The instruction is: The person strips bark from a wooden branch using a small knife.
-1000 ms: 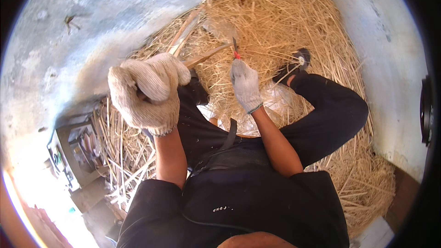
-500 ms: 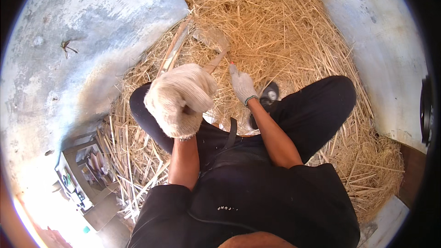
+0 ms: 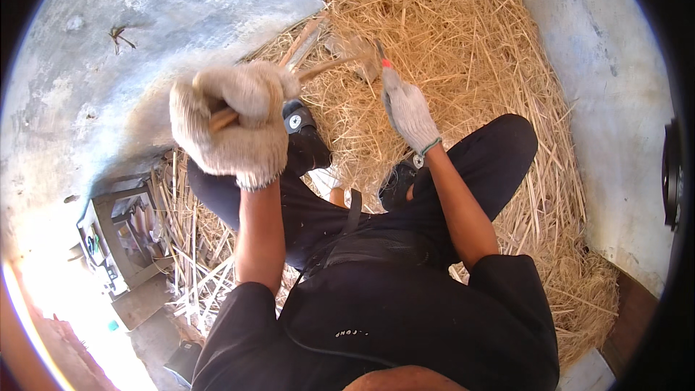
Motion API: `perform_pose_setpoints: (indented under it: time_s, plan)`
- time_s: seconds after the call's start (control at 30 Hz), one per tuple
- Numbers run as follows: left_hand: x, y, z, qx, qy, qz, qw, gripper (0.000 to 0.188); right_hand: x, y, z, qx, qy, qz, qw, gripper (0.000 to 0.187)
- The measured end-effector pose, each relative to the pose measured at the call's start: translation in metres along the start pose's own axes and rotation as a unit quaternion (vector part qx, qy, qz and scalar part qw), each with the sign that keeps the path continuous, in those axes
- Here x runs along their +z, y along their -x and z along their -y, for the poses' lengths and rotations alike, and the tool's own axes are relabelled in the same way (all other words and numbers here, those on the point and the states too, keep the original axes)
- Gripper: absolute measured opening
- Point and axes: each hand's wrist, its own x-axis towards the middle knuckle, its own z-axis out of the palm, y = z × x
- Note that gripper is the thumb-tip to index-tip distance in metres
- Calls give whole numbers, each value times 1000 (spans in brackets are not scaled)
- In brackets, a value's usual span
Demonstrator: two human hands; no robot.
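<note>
My left hand (image 3: 242, 127), in a thick off-white knit glove, is closed around a thin bamboo-like strip (image 3: 322, 69). The strip's near end shows inside the curled fingers, and its far end reaches toward my right hand. My right hand (image 3: 411, 112), in a pale glove with a green cuff edge, grips a small knife-like tool (image 3: 386, 63) with a red part and a dark narrow tip. Tool tip and strip end are close together; blur hides whether they touch. Pale shavings (image 3: 356, 49) lie beyond them.
Straw-like shavings (image 3: 449, 22) cover the floor around my feet. A split pale slat (image 3: 300, 40) lies by the corner of the grey-white wall (image 3: 181, 14). My shoes (image 3: 300, 127) are between my bent knees. A wooden box (image 3: 119, 232) holding assorted items stands at the left.
My left hand has moved left and away from my body with the strip. My right hand has shifted right and slightly forward with the tool. The view has shifted a little.
</note>
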Motion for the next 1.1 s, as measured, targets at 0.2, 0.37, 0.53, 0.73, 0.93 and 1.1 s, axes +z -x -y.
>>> perform_pose_setpoints:
  time_s: [0.2, 0.37, 0.53, 0.73, 0.93, 1.1]
  plan:
    - [8, -23, 14, -2, -71, -43, 997, 57, 17, -17, 20, -36, -80, 1, 996, 71]
    - [12, -17, 13, -1, -74, -48, 996, 57, 31, -16, 23, -76, -179, 4, 981, 59]
    - [9, -10, 14, -26, -58, -105, 992, 58, 61, 8, 26, -61, -98, 0, 993, 63]
    - [7, 2, 15, -27, -33, -19, 999, 61, 60, -43, -75, 64, 127, -55, 988, 76]
    - [4, 0, 12, -61, -36, -161, 984, 61, 65, -28, -42, 46, -170, -70, 982, 64]
    - [-1, -3, 10, -46, -39, 26, 998, 60, 73, -3, -16, -47, -272, -19, 961, 55]
